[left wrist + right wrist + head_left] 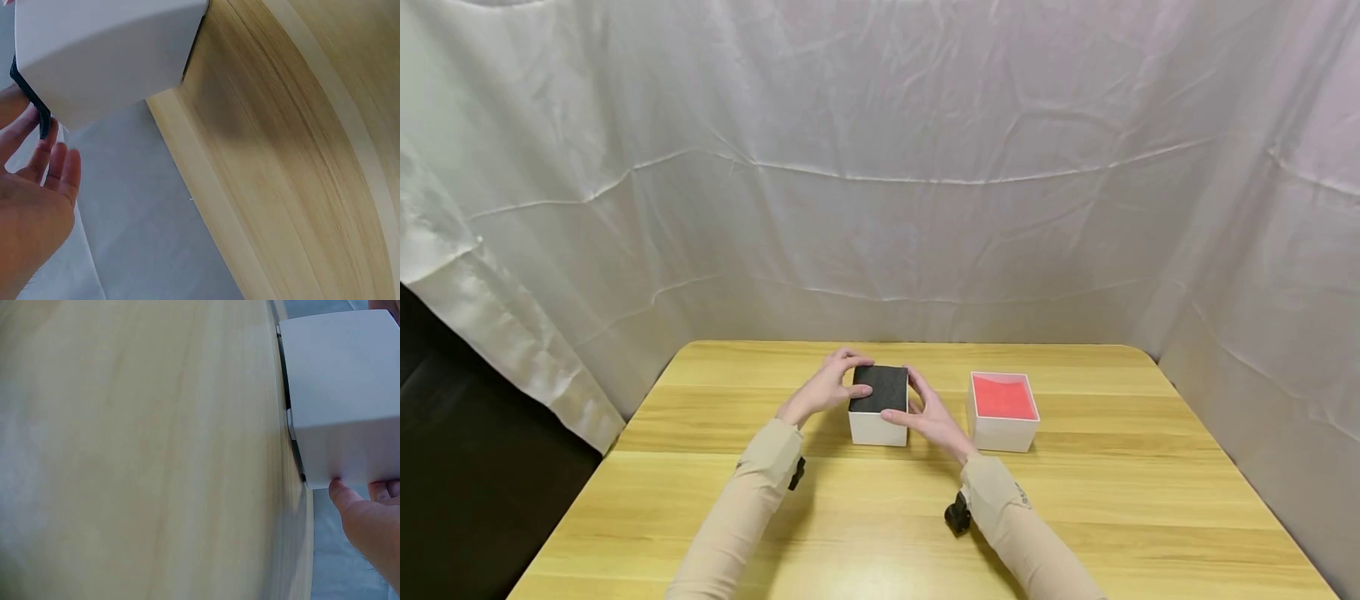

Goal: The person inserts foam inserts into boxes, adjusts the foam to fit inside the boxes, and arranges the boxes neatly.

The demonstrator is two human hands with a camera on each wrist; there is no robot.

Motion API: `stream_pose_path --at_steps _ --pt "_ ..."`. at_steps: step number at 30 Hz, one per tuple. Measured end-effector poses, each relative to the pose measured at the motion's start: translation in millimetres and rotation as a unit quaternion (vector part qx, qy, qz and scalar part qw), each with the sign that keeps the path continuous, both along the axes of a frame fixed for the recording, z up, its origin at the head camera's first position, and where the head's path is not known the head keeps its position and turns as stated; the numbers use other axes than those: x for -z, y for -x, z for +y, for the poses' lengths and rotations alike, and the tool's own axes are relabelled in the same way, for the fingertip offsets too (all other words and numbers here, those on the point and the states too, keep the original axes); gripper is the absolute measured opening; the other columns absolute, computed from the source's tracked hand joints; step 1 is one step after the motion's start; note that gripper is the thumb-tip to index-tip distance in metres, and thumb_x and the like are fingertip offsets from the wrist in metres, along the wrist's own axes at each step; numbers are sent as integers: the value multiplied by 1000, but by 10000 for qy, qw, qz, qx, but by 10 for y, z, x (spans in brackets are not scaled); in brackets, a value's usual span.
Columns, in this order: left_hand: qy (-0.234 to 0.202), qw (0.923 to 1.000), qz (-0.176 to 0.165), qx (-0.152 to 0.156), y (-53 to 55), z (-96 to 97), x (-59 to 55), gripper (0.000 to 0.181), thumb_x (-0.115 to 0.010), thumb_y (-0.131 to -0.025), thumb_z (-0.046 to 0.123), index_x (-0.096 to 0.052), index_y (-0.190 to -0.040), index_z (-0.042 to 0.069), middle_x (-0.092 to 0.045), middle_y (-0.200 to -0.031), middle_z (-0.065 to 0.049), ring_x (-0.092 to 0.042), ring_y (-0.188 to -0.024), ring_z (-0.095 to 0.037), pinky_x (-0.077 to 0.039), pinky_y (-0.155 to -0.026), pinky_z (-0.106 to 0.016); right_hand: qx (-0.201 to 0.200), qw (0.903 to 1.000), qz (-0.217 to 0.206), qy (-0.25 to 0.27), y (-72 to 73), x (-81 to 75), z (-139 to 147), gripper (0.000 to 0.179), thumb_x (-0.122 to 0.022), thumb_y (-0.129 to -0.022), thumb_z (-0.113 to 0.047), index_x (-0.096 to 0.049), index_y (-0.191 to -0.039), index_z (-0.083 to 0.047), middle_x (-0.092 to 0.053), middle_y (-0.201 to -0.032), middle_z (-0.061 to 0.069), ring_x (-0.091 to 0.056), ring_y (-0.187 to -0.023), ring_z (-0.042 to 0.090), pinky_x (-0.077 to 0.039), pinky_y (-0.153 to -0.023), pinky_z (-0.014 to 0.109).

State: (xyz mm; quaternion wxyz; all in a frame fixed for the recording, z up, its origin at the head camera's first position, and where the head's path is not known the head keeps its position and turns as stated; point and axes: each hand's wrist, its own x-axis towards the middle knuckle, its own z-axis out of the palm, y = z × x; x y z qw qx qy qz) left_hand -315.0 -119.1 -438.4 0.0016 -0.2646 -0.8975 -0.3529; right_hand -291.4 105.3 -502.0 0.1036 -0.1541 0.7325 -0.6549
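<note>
In the head view, a white box [877, 430] stands on the wooden table with a black foam-like sheet [886, 388] across its top. My left hand [822, 388] pinches this sheet at its left edge, thumb over the top. The left wrist view shows the sheet's dark edge [30, 94] jutting past the box wall between the fingers. At the box's right side, my right hand [934, 422] grips it, thumb at the front and fingers farther back. The right wrist view has that thumb [342, 495] against the white wall.
A second white box [1004, 435], uncovered at the top, sits to the right with a red sheet [1004, 398] inside. Pale curtains [925, 233] hang behind and beside the wooden table [880, 517]. Something black [467, 467] lies beyond the table's left edge.
</note>
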Motion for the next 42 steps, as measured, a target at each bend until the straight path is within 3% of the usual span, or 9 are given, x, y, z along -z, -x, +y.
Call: stream_pose_path --at_steps 5,22,32,42 --pt "250 9997 44 -21 -13 -25 -13 51 -74 -91 17 -59 -137 0 -50 -140 -19 -36 -133 -40 -32 -114 -60 -17 10000 8 43 7 0 1 99 -77 -89 -18 -11 -163 -15 -9 -171 13 -12 -158 35 -20 -126 55" --pt "595 9976 35 350 -46 -63 -66 52 -81 -86 22 -64 -131 1 -59 -139 -15 -52 -133 -36 -42 -113 -53 -59 10000 11 -5 -5 5 5 99 -77 -90 -19 -10 -163 -16 -7 -171 12 -7 -159 32 -19 -126 54" --pt "790 9963 108 318 -39 -47 -85 51 -81 -86 25 -65 -129 2 -60 -139 -16 -52 -134 -36 -42 -114 -52 -67 9999 -103 94 -13 -15 13 101 -77 -89 -21 -9 -163 -17 -6 -171 13 -17 -156 40 -21 -126 54" --pt "851 9955 146 389 -40 -43 -67 49 -82 -85 23 -67 -126 1 -62 -137 -17 -55 -133 -36 -43 -113 -51 -74 10000 2 -15 -8 -13 10 98 -75 -91 -17 -10 -163 -16 -6 -171 13 -7 -159 33 -18 -127 53"
